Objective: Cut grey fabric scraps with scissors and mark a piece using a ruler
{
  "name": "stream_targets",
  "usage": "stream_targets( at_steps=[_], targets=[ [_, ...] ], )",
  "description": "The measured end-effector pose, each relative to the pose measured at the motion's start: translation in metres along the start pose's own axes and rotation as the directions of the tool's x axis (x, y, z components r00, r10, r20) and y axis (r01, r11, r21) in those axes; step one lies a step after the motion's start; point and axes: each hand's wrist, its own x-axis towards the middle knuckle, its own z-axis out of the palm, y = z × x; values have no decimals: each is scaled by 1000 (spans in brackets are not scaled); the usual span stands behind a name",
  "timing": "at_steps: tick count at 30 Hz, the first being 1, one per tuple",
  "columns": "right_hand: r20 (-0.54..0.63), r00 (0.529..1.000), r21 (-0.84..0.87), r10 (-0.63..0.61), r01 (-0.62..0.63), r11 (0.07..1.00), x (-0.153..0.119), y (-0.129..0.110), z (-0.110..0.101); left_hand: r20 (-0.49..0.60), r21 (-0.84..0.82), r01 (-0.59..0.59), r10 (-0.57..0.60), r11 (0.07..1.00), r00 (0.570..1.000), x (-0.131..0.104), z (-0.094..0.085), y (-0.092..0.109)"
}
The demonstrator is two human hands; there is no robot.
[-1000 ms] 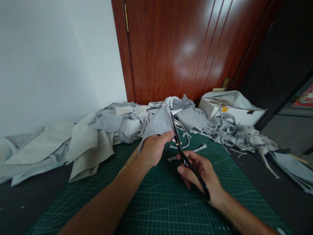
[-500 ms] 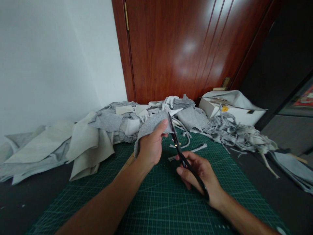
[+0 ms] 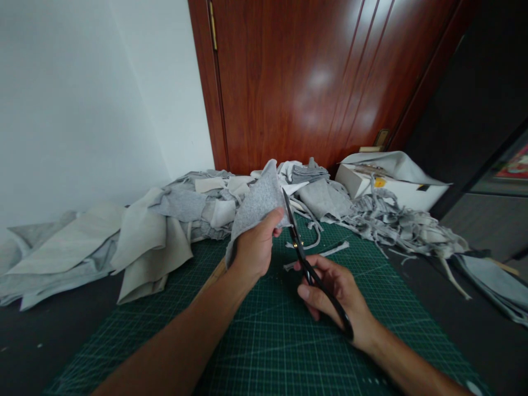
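Note:
Between the thumb and fingers of my left hand (image 3: 256,247) is a piece of grey fabric (image 3: 259,195), its upper part standing up in a point and its lower part draped over the hand. My right hand (image 3: 336,291) grips black-handled scissors (image 3: 300,250) by the loops. The blades point up and away and lie along the fabric's right edge, close to my left fingertips. Whether the blades are fully closed I cannot tell. Below the scissors, thin grey fabric strips (image 3: 336,249) lie on the green cutting mat (image 3: 264,341).
Grey and off-white fabric pieces (image 3: 144,234) are heaped at the left and back. On the right sit a tangle of cut strips (image 3: 412,225), a white box (image 3: 396,190) and folded grey cloth (image 3: 501,283). A wooden door (image 3: 289,82) stands behind.
The fabric's top edge has risen into a tall point above my left hand. Both hands and the scissors stay in almost the same place.

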Motion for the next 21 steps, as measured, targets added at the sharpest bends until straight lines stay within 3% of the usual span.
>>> stream_targets(
  at_steps=[11,21],
  targets=[
    [40,999,34,-8,7,999,0,2,-2,-68,211,107,-94,972,993,4,-10,-11],
    [14,1000,25,-22,22,999,0,0,-1,-37,285,96,-89,954,995,8,-17,-20]
  ],
)
